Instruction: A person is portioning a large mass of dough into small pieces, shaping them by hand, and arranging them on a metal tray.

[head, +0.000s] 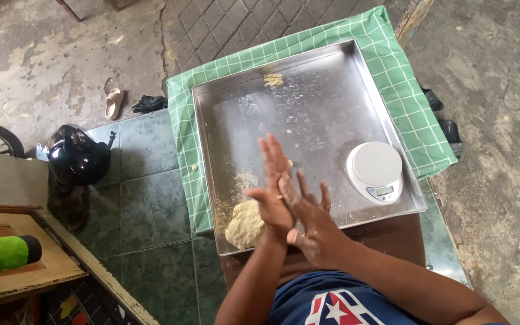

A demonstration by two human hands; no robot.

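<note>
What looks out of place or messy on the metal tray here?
Crumbs and floury smears lie scattered over the tray, with a small stray dough bit at the far edge, apart from the main dough lump. The hands are pressed together, dusted with flour.

Your left hand (274, 192) and right hand (308, 210) are pressed palm to palm, fingers spread, above the near edge of the metal tray (308, 114). Can't tell if anything sits between the palms. A dough lump (245, 224) lies in the tray's near-left corner, just beside your left wrist, crumbs around it. A small dough bit (273, 79) lies at the far edge. A white kitchen scale (375, 170) sits on the tray's right side. The tray rests on a green checked cloth (416, 114) over the table. On the floor to the left: black helmet (78, 156), sandal (114, 103).
</note>
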